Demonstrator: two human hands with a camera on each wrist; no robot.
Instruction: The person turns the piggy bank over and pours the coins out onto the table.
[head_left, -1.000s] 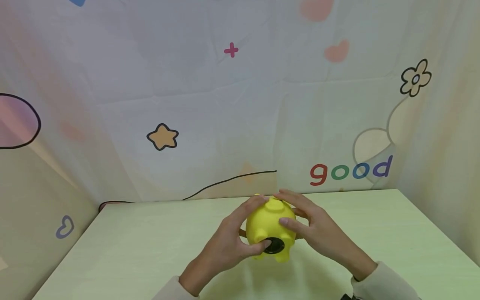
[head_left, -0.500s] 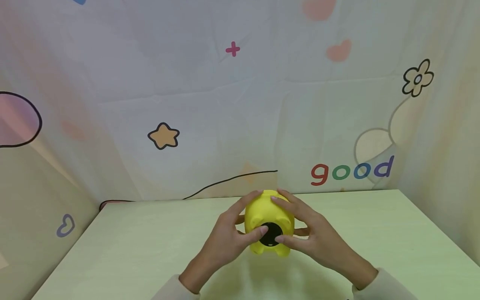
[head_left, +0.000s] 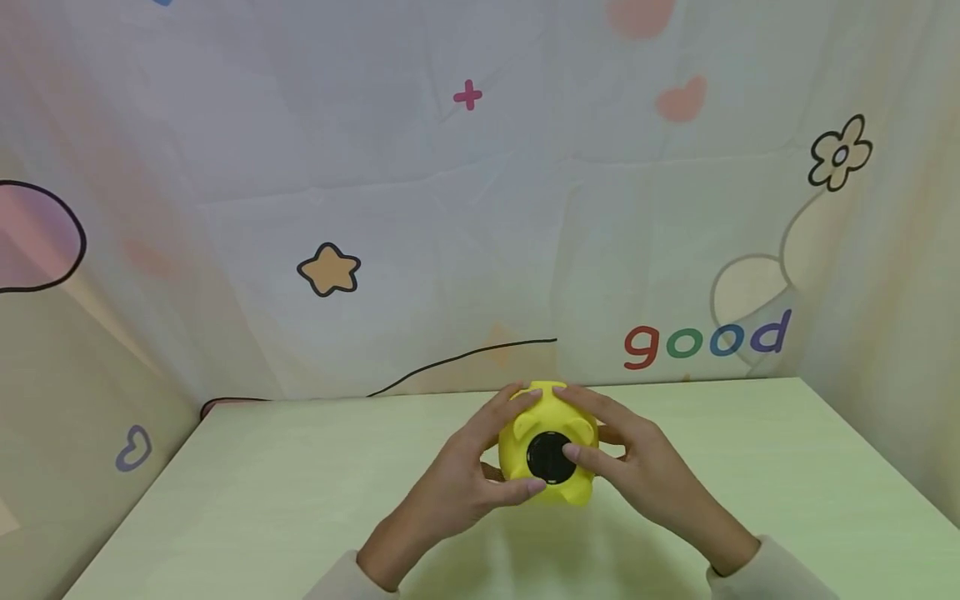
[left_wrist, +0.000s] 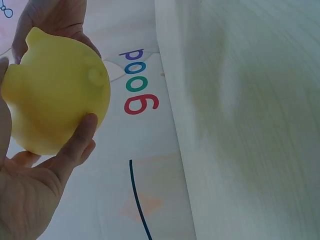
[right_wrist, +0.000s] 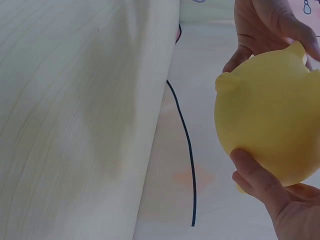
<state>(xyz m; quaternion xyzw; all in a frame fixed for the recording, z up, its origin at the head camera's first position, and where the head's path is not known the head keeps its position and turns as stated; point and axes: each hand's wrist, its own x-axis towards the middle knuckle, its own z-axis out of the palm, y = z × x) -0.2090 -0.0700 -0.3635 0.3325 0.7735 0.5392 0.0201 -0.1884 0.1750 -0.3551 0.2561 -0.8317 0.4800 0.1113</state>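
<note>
A yellow piggy bank (head_left: 553, 410), round with stubby feet, is held up over the table between both hands. Its underside faces the head camera, showing a round black plug (head_left: 546, 457). The left hand (head_left: 450, 479) grips the left side, fingers over the upper edge and thumb at the plug's lower rim. On the right side, the right hand (head_left: 641, 467) holds it with fingers on top and thumb on the plug's right edge. The left wrist view shows the bank's smooth yellow body (left_wrist: 60, 95), and so does the right wrist view, with fingertips pressed against it.
The pale green wood-grain table (head_left: 285, 483) extends under the hands to its back edge. A printed curtain (head_left: 420, 208) with a star, hearts and the word "good" hangs behind and at the sides. Light sleeves (head_left: 768, 571) cover the forearms.
The piggy bank has turned in the hands, so its plug sits higher and faces the head camera more. The left thumb has shifted to the plug's lower rim; the right thumb has come onto the plug.
</note>
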